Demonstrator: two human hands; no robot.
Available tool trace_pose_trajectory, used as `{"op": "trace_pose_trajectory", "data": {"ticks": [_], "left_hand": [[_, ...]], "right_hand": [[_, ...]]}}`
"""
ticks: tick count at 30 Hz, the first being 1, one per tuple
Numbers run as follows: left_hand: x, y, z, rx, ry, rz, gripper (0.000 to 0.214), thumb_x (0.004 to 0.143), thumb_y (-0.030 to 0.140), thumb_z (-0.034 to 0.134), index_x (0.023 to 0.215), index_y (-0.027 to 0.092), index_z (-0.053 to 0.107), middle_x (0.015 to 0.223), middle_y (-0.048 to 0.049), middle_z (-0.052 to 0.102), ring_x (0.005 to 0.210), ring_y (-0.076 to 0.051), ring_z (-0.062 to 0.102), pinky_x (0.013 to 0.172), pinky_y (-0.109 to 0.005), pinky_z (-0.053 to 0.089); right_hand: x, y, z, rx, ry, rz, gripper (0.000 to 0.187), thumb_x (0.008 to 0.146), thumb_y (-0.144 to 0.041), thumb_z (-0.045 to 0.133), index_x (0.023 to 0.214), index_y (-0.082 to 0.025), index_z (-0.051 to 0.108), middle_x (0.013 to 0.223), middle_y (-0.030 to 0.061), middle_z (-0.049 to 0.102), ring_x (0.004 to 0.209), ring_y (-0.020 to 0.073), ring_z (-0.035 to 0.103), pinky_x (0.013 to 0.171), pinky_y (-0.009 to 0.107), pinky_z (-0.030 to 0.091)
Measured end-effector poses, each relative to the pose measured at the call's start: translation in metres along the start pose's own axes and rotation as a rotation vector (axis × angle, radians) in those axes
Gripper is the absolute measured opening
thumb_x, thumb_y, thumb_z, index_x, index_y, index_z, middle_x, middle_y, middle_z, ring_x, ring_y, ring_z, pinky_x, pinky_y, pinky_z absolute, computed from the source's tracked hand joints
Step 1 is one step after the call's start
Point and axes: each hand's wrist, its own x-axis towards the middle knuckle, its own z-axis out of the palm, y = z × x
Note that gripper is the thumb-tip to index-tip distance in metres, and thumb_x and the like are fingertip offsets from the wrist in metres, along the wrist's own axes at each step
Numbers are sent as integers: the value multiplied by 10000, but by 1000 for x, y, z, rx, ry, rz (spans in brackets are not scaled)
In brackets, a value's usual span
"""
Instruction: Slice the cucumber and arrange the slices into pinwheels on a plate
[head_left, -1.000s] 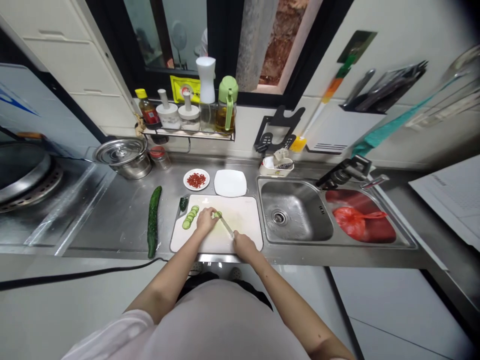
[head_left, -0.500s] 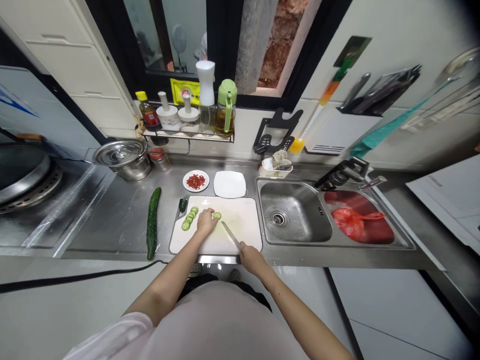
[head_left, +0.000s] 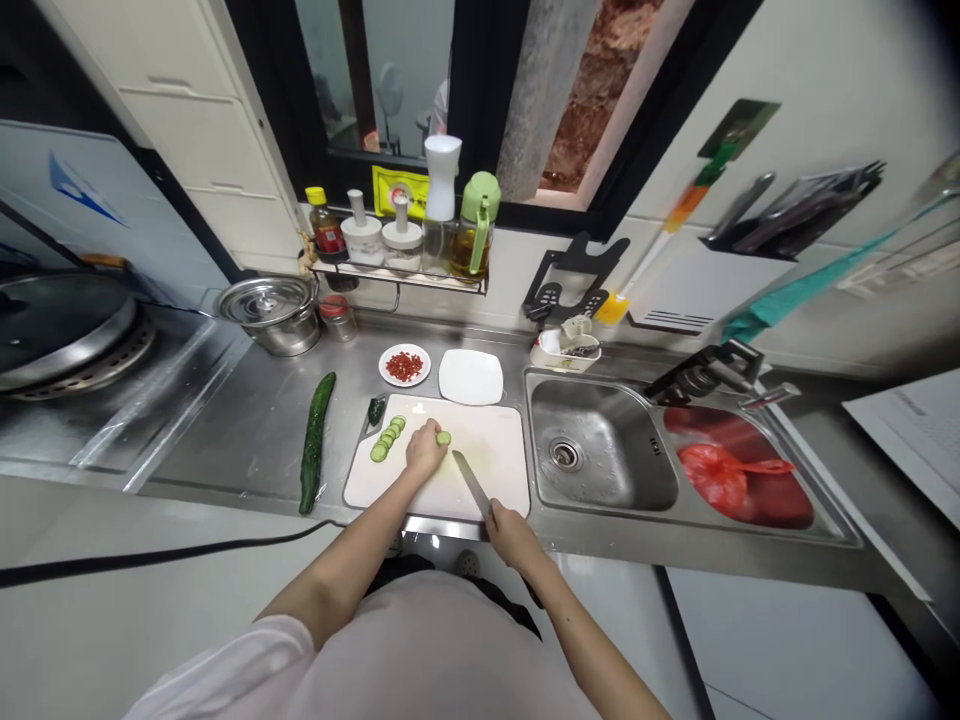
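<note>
My left hand (head_left: 425, 450) is closed over a cut piece of cucumber (head_left: 444, 438) on the white cutting board (head_left: 491, 430). Its pale cut end shows beside my fingertips; the rest is hidden by the hand. My right hand (head_left: 511, 535) grips a knife (head_left: 471, 482) by its handle near the board's front edge. The blade points up and to the left, its tip just short of the piece and apart from it. Overlapping cucumber slices (head_left: 387, 440) lie in a slanting row on the board's left part. A dark green cucumber end (head_left: 376, 410) sits at its upper left corner.
A whole cucumber (head_left: 317, 440) lies left of the board. Behind it stand a plate of chopped red bits (head_left: 405, 366) and a white square plate (head_left: 471, 377). To the right is a sink (head_left: 600, 440) with a red bag (head_left: 724, 478); a lidded pot (head_left: 274, 310) stands at left.
The whole view has shifted slightly, so things appear farther right. The knife blade looks turned to show more of its flat side. Both hands keep their holds near the same spots.
</note>
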Motion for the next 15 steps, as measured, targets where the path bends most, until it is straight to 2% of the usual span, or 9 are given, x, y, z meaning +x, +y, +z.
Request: {"op": "trace_pose_trajectory", "data": {"ticks": [5,8,11,15], "left_hand": [[-13,4,-2,-133,19,-52,187,870,267,515,1056,249,521,858,-9,649,819,-167,609,690,-259,394],[-24,-3,-9,-215,50,-59,169,868,286,529,1029,244,557,838,5,650,788,-146,612,680,-241,400],[-35,-20,-19,-268,94,-76,185,847,288,557,1018,225,592,828,2,653,773,-138,615,685,-233,417],[-47,-57,-33,-305,180,-159,226,831,340,566,1009,213,623,841,-13,669,740,-140,610,699,-241,440]], "right_hand": [[3,7,-4,89,23,-1,198,958,-254,363,1053,-179,520,895,70,676,729,152,620,642,236,343],[10,16,-3,121,72,-17,203,957,-283,377,1055,-186,526,878,60,675,726,156,616,649,232,347],[20,26,-2,129,149,-18,227,949,-292,376,1070,-182,534,861,60,679,783,173,617,662,228,350],[33,40,-5,158,229,10,299,946,-328,356,1105,-163,548,852,72,686,786,188,621,659,234,361]]}}
